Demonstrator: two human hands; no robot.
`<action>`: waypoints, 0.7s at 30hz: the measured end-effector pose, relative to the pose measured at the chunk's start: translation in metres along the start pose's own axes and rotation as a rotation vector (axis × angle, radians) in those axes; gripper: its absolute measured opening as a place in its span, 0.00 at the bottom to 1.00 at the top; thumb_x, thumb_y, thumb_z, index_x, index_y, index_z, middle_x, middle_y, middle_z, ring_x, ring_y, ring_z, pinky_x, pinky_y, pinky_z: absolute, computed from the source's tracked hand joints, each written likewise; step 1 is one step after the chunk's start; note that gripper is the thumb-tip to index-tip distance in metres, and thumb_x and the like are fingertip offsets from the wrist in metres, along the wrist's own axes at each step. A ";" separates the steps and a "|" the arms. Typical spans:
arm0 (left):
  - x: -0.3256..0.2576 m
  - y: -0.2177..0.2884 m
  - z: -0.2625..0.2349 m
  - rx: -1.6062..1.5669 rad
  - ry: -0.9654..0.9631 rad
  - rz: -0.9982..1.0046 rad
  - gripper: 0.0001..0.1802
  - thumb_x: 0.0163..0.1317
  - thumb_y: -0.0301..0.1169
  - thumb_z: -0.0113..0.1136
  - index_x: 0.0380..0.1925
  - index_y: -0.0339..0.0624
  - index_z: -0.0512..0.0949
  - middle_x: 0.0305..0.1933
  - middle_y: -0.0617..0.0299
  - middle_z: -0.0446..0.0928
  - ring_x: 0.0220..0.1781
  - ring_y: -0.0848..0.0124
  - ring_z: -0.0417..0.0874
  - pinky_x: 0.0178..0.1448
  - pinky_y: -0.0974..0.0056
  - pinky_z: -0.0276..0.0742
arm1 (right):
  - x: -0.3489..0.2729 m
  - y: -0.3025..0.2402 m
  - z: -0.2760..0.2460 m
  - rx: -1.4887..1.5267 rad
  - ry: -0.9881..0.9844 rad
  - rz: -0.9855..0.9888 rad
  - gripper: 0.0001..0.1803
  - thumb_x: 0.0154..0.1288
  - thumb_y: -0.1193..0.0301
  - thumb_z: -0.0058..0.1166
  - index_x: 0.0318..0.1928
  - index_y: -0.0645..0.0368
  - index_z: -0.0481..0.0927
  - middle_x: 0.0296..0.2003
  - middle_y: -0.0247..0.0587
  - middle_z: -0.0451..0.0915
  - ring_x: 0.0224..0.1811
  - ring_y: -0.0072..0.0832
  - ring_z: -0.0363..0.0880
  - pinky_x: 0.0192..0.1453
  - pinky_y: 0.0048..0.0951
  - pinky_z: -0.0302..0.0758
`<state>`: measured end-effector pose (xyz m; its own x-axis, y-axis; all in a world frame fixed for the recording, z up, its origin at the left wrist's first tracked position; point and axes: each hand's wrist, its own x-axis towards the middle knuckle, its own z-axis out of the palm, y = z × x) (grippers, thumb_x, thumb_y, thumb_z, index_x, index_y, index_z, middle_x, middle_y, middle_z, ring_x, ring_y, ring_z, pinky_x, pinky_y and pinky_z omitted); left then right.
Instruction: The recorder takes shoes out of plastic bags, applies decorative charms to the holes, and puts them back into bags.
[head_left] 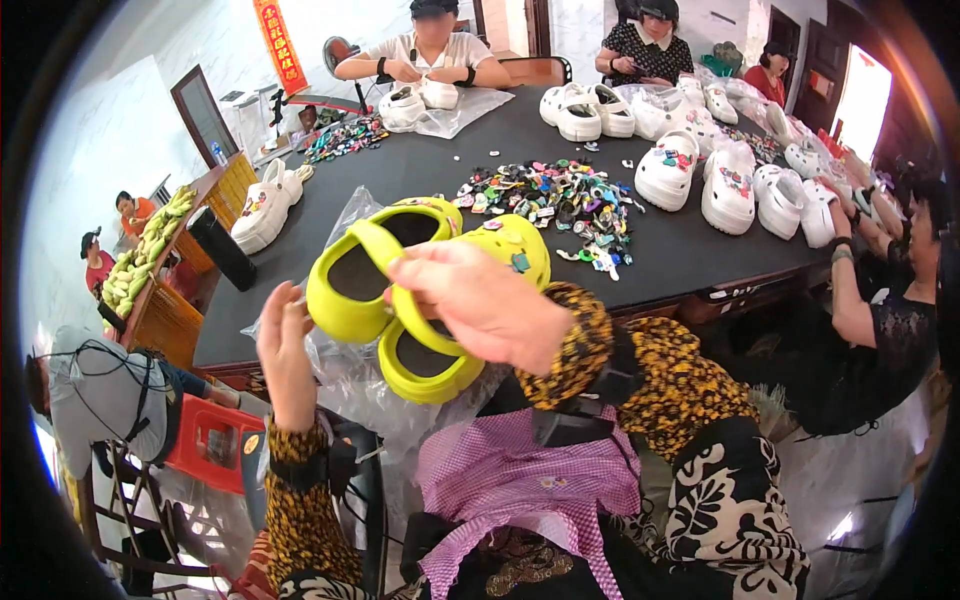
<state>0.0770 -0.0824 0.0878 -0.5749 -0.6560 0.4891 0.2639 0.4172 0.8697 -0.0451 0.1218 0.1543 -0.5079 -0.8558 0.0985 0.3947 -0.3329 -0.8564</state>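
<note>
A pair of lime-green clogs (pixel 345 295) with small charms on their toes is held over the table's near edge. My right hand (pixel 490 305) is closed, pinching the heel straps between thumb and fingers. Just left of the clogs is my left hand (pixel 287 355), raised with its fingers stretched out and nothing in it. I cannot tell whether its fingertips touch the near shoe. Crumpled clear plastic (pixel 345 375) lies beneath and behind the clogs. Beyond them, a heap of colourful shoe charms (pixel 560 205) is spread on the dark table (pixel 330 180).
Several white clogs (pixel 665 170) stand along the right and far sides, with one white pair (pixel 268 208) at the left. A black cylinder (pixel 221 248) is on the left edge. Several people sit around the table. A red stool (pixel 210 440) stands at lower left.
</note>
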 end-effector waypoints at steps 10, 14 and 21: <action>-0.040 0.047 0.030 0.668 -0.285 0.385 0.37 0.54 0.21 0.59 0.65 0.30 0.56 0.67 0.40 0.58 0.68 0.47 0.61 0.70 0.53 0.57 | 0.053 0.043 0.009 0.175 -0.043 -0.061 0.12 0.66 0.73 0.48 0.48 0.66 0.74 0.37 0.33 0.75 0.37 0.21 0.74 0.41 0.23 0.71; -0.009 0.012 0.034 0.631 -0.324 0.424 0.36 0.56 0.21 0.56 0.66 0.32 0.55 0.67 0.39 0.59 0.69 0.47 0.59 0.71 0.55 0.57 | 0.054 0.029 0.003 0.008 -0.056 -0.042 0.28 0.67 0.74 0.49 0.65 0.68 0.61 0.43 0.41 0.76 0.45 0.26 0.75 0.49 0.25 0.74; 0.015 -0.007 0.028 0.478 -0.400 0.296 0.33 0.57 0.15 0.49 0.66 0.36 0.59 0.65 0.43 0.63 0.69 0.50 0.62 0.70 0.58 0.58 | -0.003 -0.048 -0.068 -0.528 0.002 -0.343 0.16 0.68 0.72 0.48 0.52 0.68 0.75 0.48 0.46 0.78 0.47 0.31 0.81 0.47 0.27 0.77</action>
<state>0.0449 -0.0775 0.0872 -0.7973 -0.2270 0.5593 0.1363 0.8350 0.5332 -0.1147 0.1677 0.1607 -0.5399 -0.7340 0.4120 -0.2223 -0.3478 -0.9108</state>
